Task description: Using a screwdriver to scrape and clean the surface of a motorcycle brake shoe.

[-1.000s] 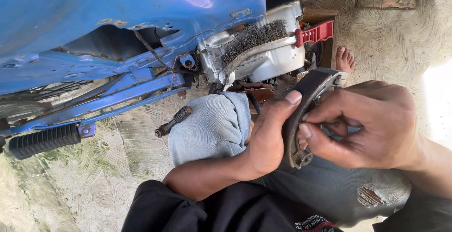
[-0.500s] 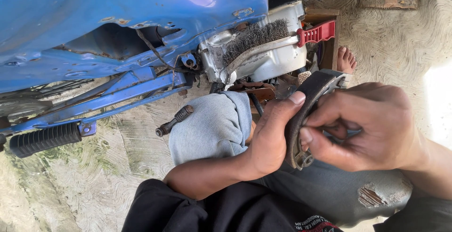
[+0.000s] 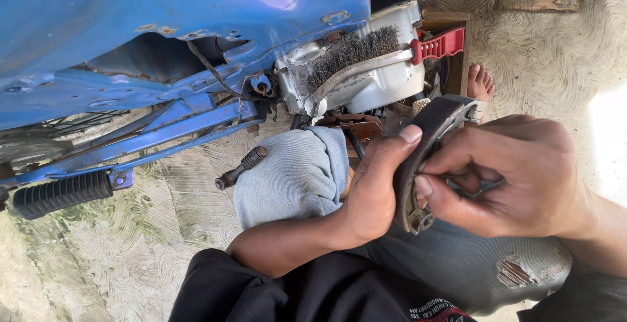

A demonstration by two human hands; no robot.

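My left hand (image 3: 372, 191) grips a curved dark brake shoe (image 3: 428, 136) from the left, thumb pressed along its outer lining. From the right, my right hand (image 3: 516, 172) pinches the shoe's inner edge; a small dark piece shows between its fingers, but what it is I cannot tell. The shoe's metal pivot end (image 3: 418, 221) points down over my lap. My knee in grey jeans (image 3: 294, 172) sits just left of the hands.
A blue motorcycle frame (image 3: 163, 21) fills the upper left, with a black footpeg (image 3: 62, 194) and a kick lever (image 3: 240, 167). A wire brush with a red handle (image 3: 375, 51) rests on the engine case. A bare foot (image 3: 480, 81) and concrete ground (image 3: 130, 257) are around.
Both hands and the brake shoe stay almost still; my right fingers shift slightly along the shoe's inner edge.
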